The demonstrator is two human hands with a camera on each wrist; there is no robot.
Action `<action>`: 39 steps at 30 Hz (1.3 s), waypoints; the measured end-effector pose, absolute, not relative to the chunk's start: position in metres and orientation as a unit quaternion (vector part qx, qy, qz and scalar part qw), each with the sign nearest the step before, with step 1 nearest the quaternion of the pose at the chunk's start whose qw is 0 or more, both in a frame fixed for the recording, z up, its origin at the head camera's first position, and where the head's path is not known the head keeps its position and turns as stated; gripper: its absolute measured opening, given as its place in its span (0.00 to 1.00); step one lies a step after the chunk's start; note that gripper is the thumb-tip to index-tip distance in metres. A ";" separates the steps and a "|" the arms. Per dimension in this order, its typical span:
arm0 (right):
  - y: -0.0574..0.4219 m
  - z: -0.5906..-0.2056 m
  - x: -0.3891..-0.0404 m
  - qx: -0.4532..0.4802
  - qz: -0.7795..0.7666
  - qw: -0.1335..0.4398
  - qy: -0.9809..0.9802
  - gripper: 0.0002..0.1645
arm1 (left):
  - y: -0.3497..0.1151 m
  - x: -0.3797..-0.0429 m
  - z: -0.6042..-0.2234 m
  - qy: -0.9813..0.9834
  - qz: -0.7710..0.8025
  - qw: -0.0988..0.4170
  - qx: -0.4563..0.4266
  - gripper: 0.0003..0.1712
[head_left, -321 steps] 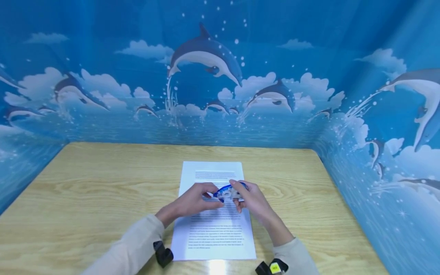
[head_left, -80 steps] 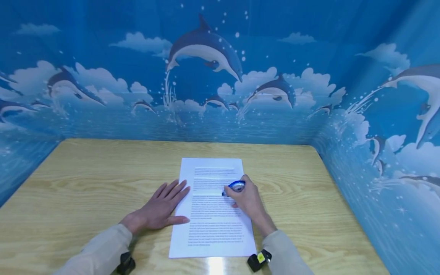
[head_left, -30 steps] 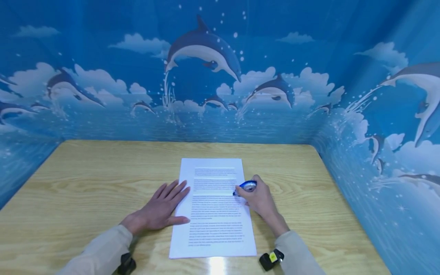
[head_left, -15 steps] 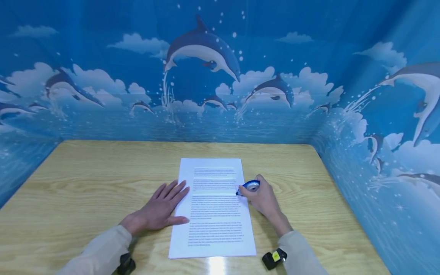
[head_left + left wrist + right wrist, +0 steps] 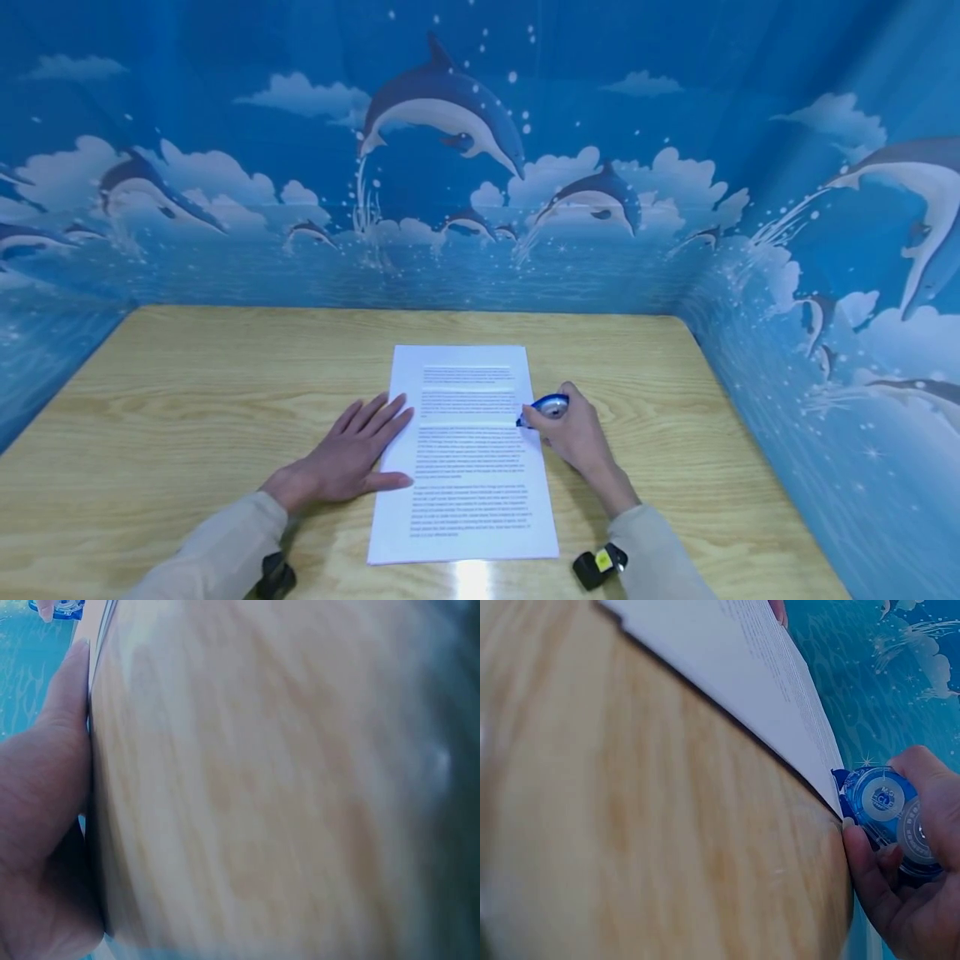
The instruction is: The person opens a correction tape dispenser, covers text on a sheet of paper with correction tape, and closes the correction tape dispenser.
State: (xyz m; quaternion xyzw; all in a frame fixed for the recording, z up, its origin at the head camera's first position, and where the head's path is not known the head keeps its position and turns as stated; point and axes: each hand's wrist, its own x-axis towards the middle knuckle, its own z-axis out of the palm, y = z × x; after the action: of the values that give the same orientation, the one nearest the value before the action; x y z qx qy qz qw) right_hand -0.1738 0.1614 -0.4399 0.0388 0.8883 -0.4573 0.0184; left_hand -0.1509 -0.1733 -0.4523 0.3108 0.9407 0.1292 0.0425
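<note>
A stack of printed paper (image 5: 468, 500) lies on the table, with white bands between blocks of text in its upper half. My left hand (image 5: 345, 450) rests flat with fingers spread across the paper's left edge. At the right edge my right hand (image 5: 579, 433) grips a blue correction tape (image 5: 553, 406), its tip right at the end of a white band. In the right wrist view the clear blue case of the correction tape (image 5: 889, 802) shows two round reels, held between thumb and fingers. The left wrist view catches only part of the left hand (image 5: 45, 772).
The wood-grain table (image 5: 225, 375) surrounds the paper. A blue curtain (image 5: 300, 275) printed with dolphins stands behind the table and along its sides. Black wrist cameras (image 5: 600, 567) sit on the sleeved wrists.
Earlier both hands held the correction tape over the paper. Since then the left hand has flattened on the left edge, and the right has drawn the tape rightward along a white band, now nearly still.
</note>
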 end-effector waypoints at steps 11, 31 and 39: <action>0.170 -0.442 -0.175 0.088 -0.556 0.040 0.826 0.31 | -0.176 -0.151 -0.447 0.935 0.170 0.049 0.309 0.50; 0.143 -0.397 -0.165 0.053 -0.647 0.048 0.759 0.26 | -0.164 -0.165 -0.410 0.935 0.203 -0.003 0.292 0.47; 0.128 -0.381 -0.159 0.027 -0.657 0.050 0.752 0.19 | -0.155 -0.167 -0.402 0.930 0.229 -0.018 0.288 0.45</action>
State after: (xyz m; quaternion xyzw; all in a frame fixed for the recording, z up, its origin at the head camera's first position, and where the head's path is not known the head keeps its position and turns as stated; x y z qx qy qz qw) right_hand -0.1587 0.1275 -0.3814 0.0266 0.7519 -0.6568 0.0504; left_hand -0.1666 -0.1550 -0.4016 0.2880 0.9298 0.2287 -0.0179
